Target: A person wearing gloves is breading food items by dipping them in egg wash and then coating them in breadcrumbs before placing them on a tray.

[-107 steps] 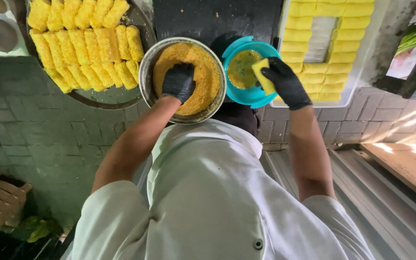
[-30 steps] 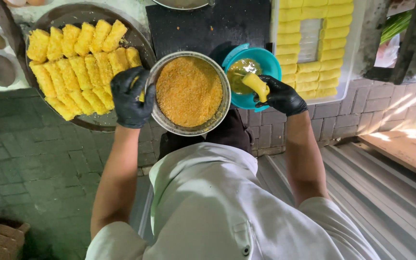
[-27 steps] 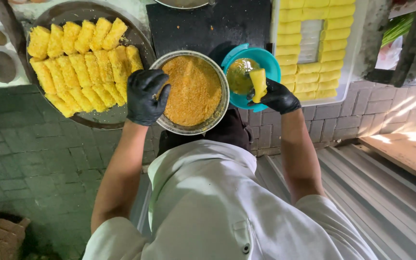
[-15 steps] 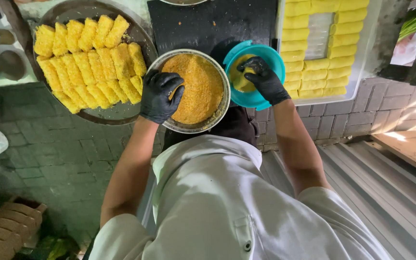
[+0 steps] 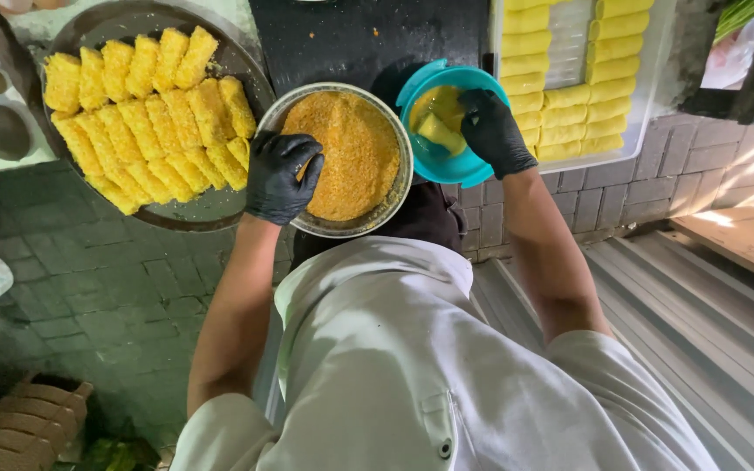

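Head view: my right hand [image 5: 492,131], lifted with a yellow piece a second ago, now presses that piece [image 5: 436,131] down into the teal bowl [image 5: 447,166], fingers curled on it. My left hand [image 5: 279,174], half-closed and empty, has moved onto the crumb bowl's [image 5: 342,157] near rim.

Grey paver floor [image 5: 106,288] lying below the left hand; corrugated metal sheet [image 5: 682,331] running right of the right arm, sunlight hitting wooden board [image 5: 743,240] far right.
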